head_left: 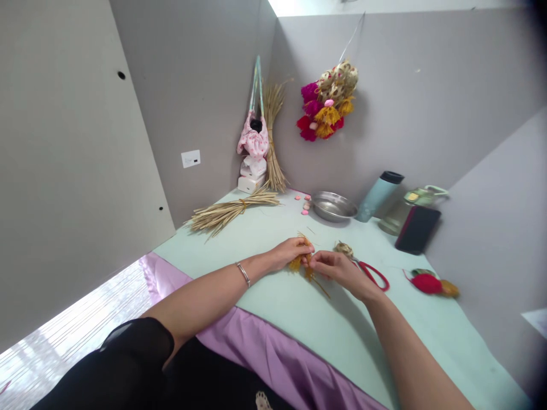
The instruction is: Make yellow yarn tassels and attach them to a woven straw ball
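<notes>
Near the middle of the pale green table (273, 296), my left hand (291, 252) pinches a small bundle of mustard-yellow yarn (296, 264). My right hand (335, 270) is closed at the right side of the same yarn, its fingertips pressed together close to the left ones. A thin straw-coloured strand (321, 287) sticks out below the fingers toward the lower right. Just behind the right hand lie a small woven straw piece (343, 248) and scissors with red handles (376, 275). The fingers hide part of the yarn.
A straw bundle (231, 212) lies back left. Behind are a metal bowl (334, 206), pink pieces (305, 212), a blue tumbler (380, 196), a green bottle (395, 215) and a phone (417, 229). Red yarn (426, 283) lies right. Colourful tassels (328, 108) hang on the wall.
</notes>
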Available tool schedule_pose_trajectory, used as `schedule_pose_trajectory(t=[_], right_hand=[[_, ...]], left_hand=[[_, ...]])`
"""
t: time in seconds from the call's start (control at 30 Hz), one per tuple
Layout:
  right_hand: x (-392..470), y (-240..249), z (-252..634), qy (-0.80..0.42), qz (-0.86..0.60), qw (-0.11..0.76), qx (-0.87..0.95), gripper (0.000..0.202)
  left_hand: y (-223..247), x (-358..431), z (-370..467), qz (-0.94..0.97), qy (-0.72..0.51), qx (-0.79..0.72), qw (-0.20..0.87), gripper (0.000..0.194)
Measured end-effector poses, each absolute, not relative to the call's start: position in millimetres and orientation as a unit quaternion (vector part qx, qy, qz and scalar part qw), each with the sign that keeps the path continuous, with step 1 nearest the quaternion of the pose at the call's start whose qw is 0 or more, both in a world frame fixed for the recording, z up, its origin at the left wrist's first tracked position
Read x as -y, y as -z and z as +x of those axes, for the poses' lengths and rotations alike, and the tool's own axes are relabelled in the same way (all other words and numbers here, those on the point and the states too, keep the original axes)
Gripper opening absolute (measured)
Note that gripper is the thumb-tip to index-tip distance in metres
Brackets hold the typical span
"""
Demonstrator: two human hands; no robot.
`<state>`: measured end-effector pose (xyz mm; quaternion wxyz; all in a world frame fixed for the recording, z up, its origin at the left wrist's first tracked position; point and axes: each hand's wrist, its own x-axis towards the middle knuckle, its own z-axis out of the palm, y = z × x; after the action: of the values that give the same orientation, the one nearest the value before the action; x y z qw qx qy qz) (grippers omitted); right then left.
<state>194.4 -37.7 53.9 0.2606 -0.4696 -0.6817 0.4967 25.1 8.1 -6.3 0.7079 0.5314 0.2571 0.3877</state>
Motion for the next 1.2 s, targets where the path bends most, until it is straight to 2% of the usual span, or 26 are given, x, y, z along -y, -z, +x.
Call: schedule_pose_trajectory(t=[0.2,0.37,0.7,1.0,1.2], right_hand=[[34.7,-50.3,198.8,-0.472,-0.478,0.259,0.694,0.031],[32.8,-46.3,199.4,-0.468,-0.479,0.241,0.703,0.025],[30.4,-50.7,198.6,-0.445,-0.497,0.311,0.676,0.012],[27.0,-48.2,199.2,-0.444,-0.509,0.366,0.64,0.027],[26.0,-47.9,198.7,-0.435,-0.52,0.398,0.619,0.028]], left_hand=[[4.7,-8.1,24.6,0.525,-0.396,-0.265,0.706,0.034],[4.6,-8.5,24.5,0.521,-0.399,-0.27,0.705,0.032],[6.3,-10.0,24.0,0.527,-0.401,-0.273,0.698,0.031],[4.9,-9.8,21.9,0.528,-0.379,-0.264,0.712,0.036],[10.5,-12.6,23.2,0.528,-0.368,-0.271,0.716,0.035]])
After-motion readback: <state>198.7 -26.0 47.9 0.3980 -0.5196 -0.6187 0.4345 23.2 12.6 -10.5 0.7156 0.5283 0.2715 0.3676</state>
